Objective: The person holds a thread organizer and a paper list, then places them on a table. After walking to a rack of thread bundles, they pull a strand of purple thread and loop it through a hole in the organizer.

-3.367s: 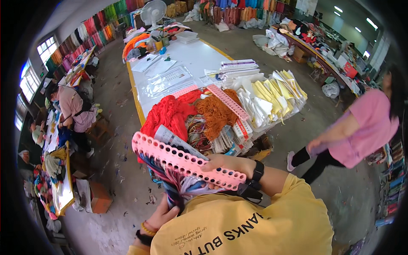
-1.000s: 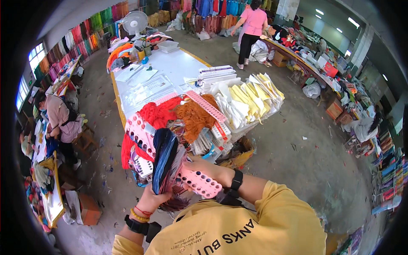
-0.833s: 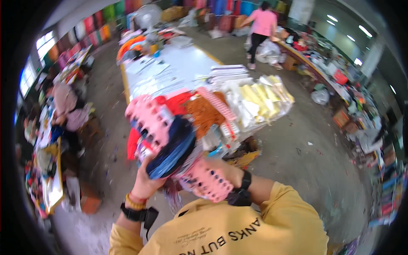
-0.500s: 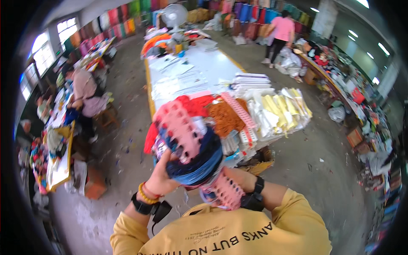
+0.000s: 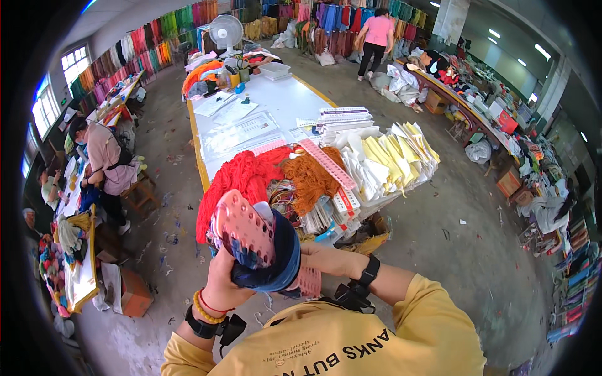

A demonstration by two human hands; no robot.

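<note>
In front of my chest I hold a bundle of pink punched cards with dark blue yarn wound around its middle. My left hand is closed around the bundle's left side, with its fingers partly hidden behind it. My right hand grips the opposite side, and its fingertips are hidden by the yarn. A pink perforated end sticks out below, by my right wrist. Just beyond the bundle, red yarn and rust-brown yarn lie heaped on the table's near end.
The long white table carries papers, a pink punched strip and stacked white and yellow sheets. At its far end stands a fan. One person sits at the left tables; another stands far right. Thread scraps litter the floor.
The bundle has turned in my hands and shows its pink end more squarely, with less of the lower pink part visible. My view has shifted, so the table sits further left.
</note>
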